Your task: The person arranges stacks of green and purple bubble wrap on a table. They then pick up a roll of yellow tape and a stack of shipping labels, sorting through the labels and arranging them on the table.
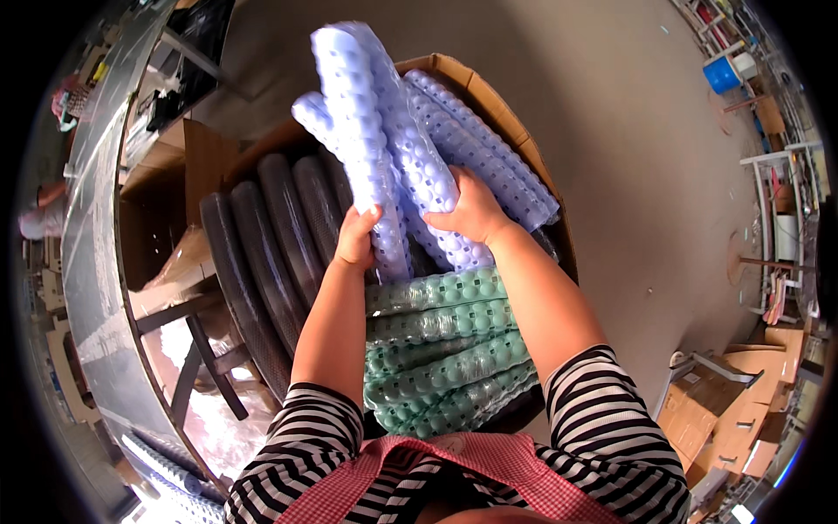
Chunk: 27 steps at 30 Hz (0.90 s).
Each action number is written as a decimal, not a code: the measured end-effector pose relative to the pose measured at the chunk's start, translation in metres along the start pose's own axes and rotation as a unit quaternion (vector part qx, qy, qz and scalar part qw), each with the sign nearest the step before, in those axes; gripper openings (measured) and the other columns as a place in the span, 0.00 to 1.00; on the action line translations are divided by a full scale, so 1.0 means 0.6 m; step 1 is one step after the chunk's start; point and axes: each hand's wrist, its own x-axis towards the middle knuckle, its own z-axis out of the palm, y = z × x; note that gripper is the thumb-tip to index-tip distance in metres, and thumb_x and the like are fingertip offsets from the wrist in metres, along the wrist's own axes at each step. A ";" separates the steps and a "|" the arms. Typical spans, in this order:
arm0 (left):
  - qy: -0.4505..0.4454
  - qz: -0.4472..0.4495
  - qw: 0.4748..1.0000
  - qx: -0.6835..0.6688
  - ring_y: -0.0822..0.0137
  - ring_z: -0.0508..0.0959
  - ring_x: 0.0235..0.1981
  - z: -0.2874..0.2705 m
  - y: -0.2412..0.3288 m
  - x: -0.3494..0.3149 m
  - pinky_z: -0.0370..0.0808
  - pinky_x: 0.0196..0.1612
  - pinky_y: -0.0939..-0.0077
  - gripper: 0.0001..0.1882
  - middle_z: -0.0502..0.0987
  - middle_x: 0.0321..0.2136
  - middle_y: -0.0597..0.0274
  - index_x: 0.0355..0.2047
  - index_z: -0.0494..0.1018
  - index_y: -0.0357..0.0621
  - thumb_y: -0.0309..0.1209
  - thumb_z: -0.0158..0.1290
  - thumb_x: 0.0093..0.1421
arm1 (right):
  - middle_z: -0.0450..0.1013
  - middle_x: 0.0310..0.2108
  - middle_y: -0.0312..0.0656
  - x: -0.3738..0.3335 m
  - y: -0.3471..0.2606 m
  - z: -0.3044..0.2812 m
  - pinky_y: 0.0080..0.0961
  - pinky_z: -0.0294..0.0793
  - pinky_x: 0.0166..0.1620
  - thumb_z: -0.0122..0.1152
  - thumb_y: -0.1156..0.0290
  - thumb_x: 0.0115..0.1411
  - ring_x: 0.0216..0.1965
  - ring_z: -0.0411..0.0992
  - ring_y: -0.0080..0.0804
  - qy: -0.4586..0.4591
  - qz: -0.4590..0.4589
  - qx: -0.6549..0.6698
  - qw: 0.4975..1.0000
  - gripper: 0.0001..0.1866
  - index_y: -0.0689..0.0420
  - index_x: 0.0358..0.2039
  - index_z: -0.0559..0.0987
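My left hand (356,236) is closed around the lower part of a lavender rolled mat with round bumps (353,122), wrapped in clear plastic. Beside it, my right hand (471,208) grips a second lavender rolled mat (419,157). The two rolls lean against each other, tilted away from me over a large cardboard box (471,79). More lavender rolls (497,157) lie in the box to the right. Green rolled mats (445,349) are stacked crosswise nearest me, and dark rolls (279,227) stand in a row on the left.
A long metal-topped table (96,262) runs along the left, with an open cardboard box (161,201) near its legs. Grey floor (646,175) stretches to the right. Flattened cardboard (724,393) and cluttered shelving (786,210) stand at the far right.
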 end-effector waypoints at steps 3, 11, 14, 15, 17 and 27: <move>-0.019 0.130 0.991 -0.001 0.60 0.74 0.48 0.032 0.056 -0.055 0.69 0.53 0.65 0.44 0.73 0.47 0.57 0.56 0.64 0.34 0.48 0.67 0.44 | 0.69 0.47 0.55 -0.006 -0.086 -0.023 0.42 0.69 0.54 0.76 0.58 0.32 0.49 0.68 0.55 0.051 -0.182 -0.015 0.982 0.35 0.60 0.43 0.75; 0.028 0.378 0.916 0.134 0.56 0.70 0.54 -0.036 0.255 -0.281 0.67 0.57 0.59 0.52 0.71 0.51 0.53 0.58 0.61 0.36 0.54 0.70 0.40 | 0.63 0.54 0.57 -0.055 -0.400 0.029 0.44 0.67 0.54 0.74 0.63 0.36 0.52 0.66 0.55 0.061 -0.390 0.067 0.917 0.32 0.63 0.42 0.73; 0.071 0.428 0.898 0.068 0.58 0.72 0.52 -0.005 0.347 -0.423 0.69 0.54 0.61 0.51 0.72 0.49 0.52 0.57 0.63 0.36 0.51 0.72 0.38 | 0.66 0.52 0.50 -0.107 -0.513 0.081 0.35 0.67 0.54 0.72 0.66 0.39 0.52 0.68 0.41 -0.053 -0.358 0.245 0.900 0.41 0.65 0.55 0.66; 0.096 0.444 0.889 0.056 0.59 0.73 0.50 -0.003 0.379 -0.481 0.70 0.53 0.61 0.50 0.72 0.49 0.53 0.56 0.64 0.36 0.52 0.72 0.39 | 0.68 0.50 0.47 -0.116 -0.535 0.092 0.33 0.67 0.54 0.72 0.67 0.40 0.51 0.69 0.36 -0.063 -0.385 0.194 0.900 0.43 0.64 0.57 0.63; 0.162 0.482 0.860 0.039 0.59 0.73 0.49 -0.017 0.422 -0.598 0.70 0.52 0.62 0.48 0.73 0.48 0.53 0.55 0.65 0.35 0.53 0.70 0.41 | 0.69 0.49 0.46 -0.144 -0.608 0.123 0.31 0.67 0.53 0.72 0.68 0.41 0.49 0.70 0.36 -0.142 -0.371 0.220 0.891 0.42 0.64 0.57 0.63; 0.628 0.180 0.748 0.118 0.60 0.79 0.38 -0.275 0.613 -1.001 0.75 0.43 0.67 0.30 0.78 0.38 0.50 0.45 0.73 0.33 0.48 0.62 0.53 | 0.75 0.35 0.40 -0.193 -1.022 0.506 0.28 0.75 0.41 0.71 0.70 0.44 0.34 0.75 0.28 -0.386 -0.226 0.303 0.841 0.28 0.63 0.46 0.73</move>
